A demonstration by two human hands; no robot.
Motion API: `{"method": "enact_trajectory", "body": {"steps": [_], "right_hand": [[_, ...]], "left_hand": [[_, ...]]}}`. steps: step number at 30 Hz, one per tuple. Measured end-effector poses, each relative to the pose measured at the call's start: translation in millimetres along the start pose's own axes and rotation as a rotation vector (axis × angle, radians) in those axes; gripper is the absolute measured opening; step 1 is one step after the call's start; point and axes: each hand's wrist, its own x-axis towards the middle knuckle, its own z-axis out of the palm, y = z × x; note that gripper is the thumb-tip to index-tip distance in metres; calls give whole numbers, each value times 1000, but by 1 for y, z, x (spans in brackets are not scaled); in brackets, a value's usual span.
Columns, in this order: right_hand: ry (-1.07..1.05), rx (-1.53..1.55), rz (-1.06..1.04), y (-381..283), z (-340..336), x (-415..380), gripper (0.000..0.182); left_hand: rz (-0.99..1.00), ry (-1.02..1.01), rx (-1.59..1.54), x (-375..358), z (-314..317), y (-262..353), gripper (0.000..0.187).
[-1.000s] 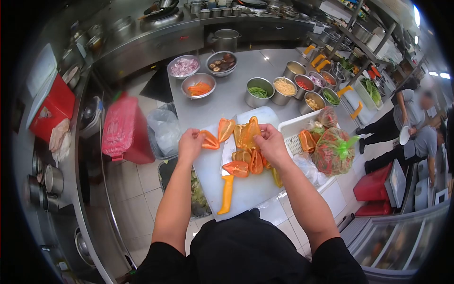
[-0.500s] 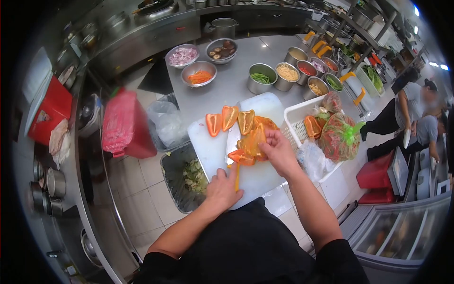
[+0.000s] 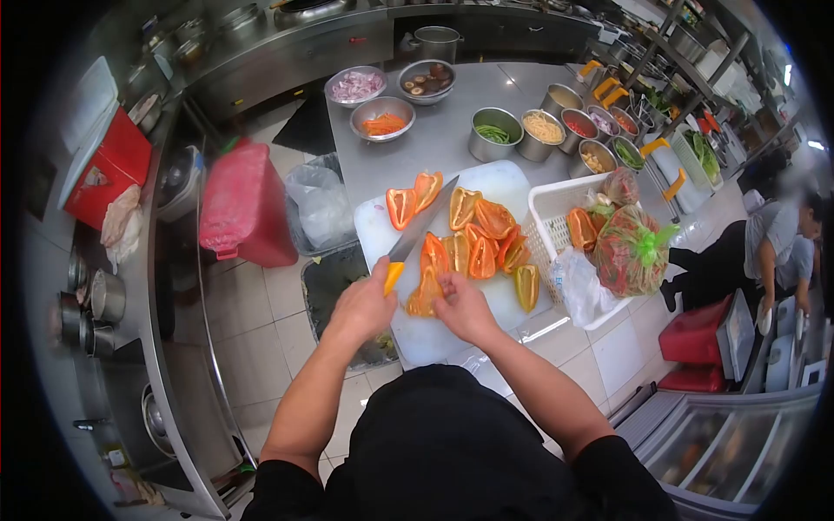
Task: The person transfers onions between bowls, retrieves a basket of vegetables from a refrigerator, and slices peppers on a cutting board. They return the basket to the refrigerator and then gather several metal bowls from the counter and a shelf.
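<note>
My left hand (image 3: 363, 306) is closed round the yellow handle of a kitchen knife (image 3: 420, 224). The blade points up and away across the left part of a white cutting board (image 3: 373, 227). At the board's near side, my right hand (image 3: 466, 306) has its fingers closed on an orange bell pepper piece (image 3: 424, 293); its fingertips partly cover the piece. Beyond and beside that hand lie several cut bell pepper pieces (image 3: 483, 253), hollow sides showing on some. Left of the blade are two more halves (image 3: 401, 208), and a yellowish one (image 3: 526, 286) rests at the right.
A white basket (image 3: 540, 227) with bagged vegetables stands to the right. Metal bowls (image 3: 382, 119) and pots (image 3: 495, 135) of cut vegetables sit at the back. A bin of scraps (image 3: 326, 282) and a red container (image 3: 248, 208) are on the left. Other people (image 3: 773, 243) stand far right.
My left hand has taken the knife by its handle and lifted it from the board. My right hand has moved left and nearer with a pepper piece; the piled pieces now lie spread out.
</note>
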Motion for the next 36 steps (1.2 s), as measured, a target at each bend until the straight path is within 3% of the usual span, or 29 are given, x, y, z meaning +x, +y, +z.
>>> {"method": "enact_trajectory", "body": {"steps": [4, 7, 8, 11, 16, 26, 29, 36], "right_hand": [[97, -41, -16, -8, -3, 3, 35], [47, 65, 9, 1, 7, 3, 36], [16, 40, 21, 1, 9, 4, 39], [-91, -36, 47, -26, 4, 5, 39], [-32, -190, -41, -20, 23, 22, 41], [-152, -162, 53, -28, 26, 30, 43], [-149, -219, -10, -30, 23, 28, 42], [-144, -165, 15, -20, 26, 28, 40]], "left_hand": [[10, 28, -96, -59, -23, -1, 61], [166, 222, -313, -90, 13, -28, 55], [83, 207, -348, -94, 19, -26, 44], [-174, 142, -295, -112, 14, -9, 39], [-323, 126, -177, -152, 30, 2, 28], [-371, -17, -18, -162, 58, 11, 23], [-410, -89, -97, -140, 61, 5, 25], [-337, -18, -102, -101, 40, -35, 27]]}}
